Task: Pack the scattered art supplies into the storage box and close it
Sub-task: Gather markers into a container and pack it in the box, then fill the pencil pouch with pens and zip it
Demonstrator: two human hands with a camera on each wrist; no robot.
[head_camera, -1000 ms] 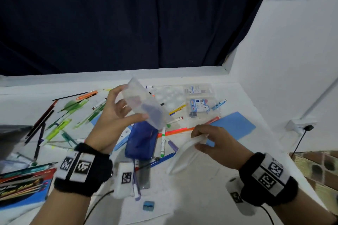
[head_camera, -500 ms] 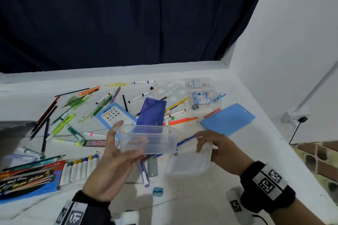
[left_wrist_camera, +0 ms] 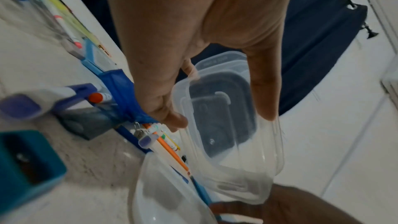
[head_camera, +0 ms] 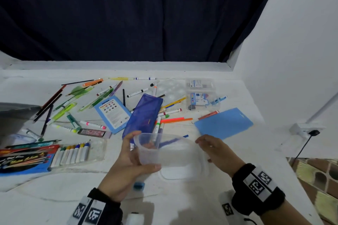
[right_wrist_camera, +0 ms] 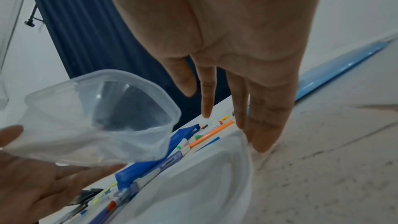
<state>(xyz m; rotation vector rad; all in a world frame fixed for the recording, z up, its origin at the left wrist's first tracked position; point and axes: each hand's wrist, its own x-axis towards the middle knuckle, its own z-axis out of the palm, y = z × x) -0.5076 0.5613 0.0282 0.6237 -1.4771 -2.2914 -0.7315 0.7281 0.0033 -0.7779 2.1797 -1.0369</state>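
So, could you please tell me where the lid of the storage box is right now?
In the head view the lid lies flat on the table, near the front, under the clear box that the left hand holds; the right hand touches its right edge.

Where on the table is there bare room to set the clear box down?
The near strip of the table, between the wrists and in front of the lid, is bare. So is the edge right of the right hand, below the light blue sheet. Left and behind the box, pens and the blue pouch crowd it.
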